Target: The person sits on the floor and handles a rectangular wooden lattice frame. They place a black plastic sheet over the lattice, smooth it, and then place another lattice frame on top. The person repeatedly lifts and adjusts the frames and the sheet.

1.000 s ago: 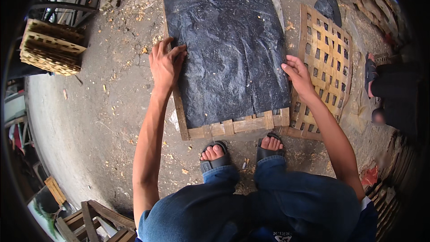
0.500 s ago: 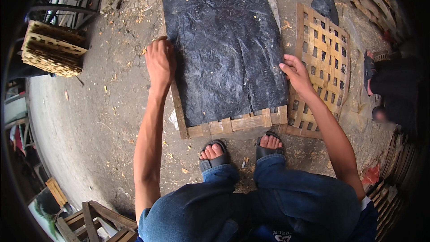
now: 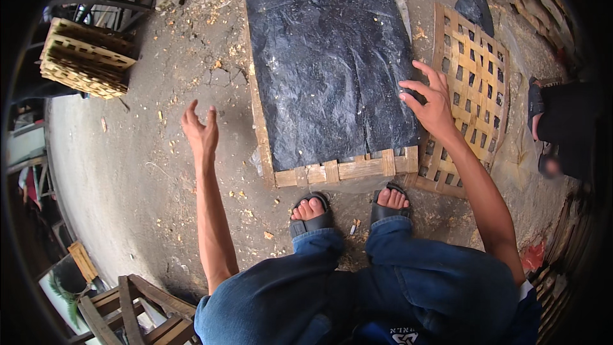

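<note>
A black plastic sheet [image 3: 329, 67] covers most of a woven bamboo tray [image 3: 345, 171] that lies on the ground in front of my feet. My left hand [image 3: 202, 129] is in the air to the left of the tray, fingers apart and holding nothing. Over the sheet's right edge hovers my right hand [image 3: 434, 102], its fingers spread and slightly curled, with nothing in them. To the right lies a second woven bamboo tray [image 3: 476, 76], uncovered, its lattice gaps showing dark material beneath; my right forearm passes over its lower part.
Several woven trays are stacked [image 3: 86, 61] at the far left. A wooden slatted frame [image 3: 131, 310] stands at the lower left. Another person's dark-clothed legs [image 3: 568, 128] are at the right edge. A black plastic piece [image 3: 476, 13] lies behind the uncovered tray. Crumbs litter the ground.
My left hand has let go of the tray's left edge and moved left and down. The right hand has lifted off the right edge and opened. The whole view has shifted slightly.
</note>
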The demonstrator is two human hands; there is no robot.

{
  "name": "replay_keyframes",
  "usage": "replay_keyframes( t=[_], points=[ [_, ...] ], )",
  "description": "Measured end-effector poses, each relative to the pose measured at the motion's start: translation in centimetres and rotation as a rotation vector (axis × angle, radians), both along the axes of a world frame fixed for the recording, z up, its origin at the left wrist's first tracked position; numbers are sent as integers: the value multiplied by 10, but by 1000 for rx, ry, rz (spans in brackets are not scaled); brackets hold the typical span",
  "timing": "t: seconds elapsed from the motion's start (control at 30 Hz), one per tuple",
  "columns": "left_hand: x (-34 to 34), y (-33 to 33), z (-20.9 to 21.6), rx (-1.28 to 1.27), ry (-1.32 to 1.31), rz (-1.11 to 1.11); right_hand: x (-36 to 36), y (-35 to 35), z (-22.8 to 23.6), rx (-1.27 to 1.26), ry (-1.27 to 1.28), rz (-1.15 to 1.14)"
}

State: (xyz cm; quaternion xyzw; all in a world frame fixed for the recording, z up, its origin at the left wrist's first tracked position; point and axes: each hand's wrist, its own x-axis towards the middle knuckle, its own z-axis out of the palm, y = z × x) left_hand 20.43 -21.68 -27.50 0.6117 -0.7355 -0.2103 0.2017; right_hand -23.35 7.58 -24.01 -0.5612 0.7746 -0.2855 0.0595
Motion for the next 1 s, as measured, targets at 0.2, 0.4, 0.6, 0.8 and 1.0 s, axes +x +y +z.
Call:
replay_keyframes(
  t=[0.2,0.4,0.6,0.8,1.0],
  points=[
    [-74,61,20,40,89,-292,4,-8,-6,-19,-9,-22],
    [-72,69,15,-98,24,-390,-1,-16,6,-65,98,36],
    [-74,74,20,-137,47,-398,-73,17,-26,-86,-59,-479],
    [-103,86,45,-372,-99,-623,-60,27,-32,70,-482,-439],
    [-145,89,30,-488,-95,-794,-29,13,-34,112,-582,-377]
  ],
)
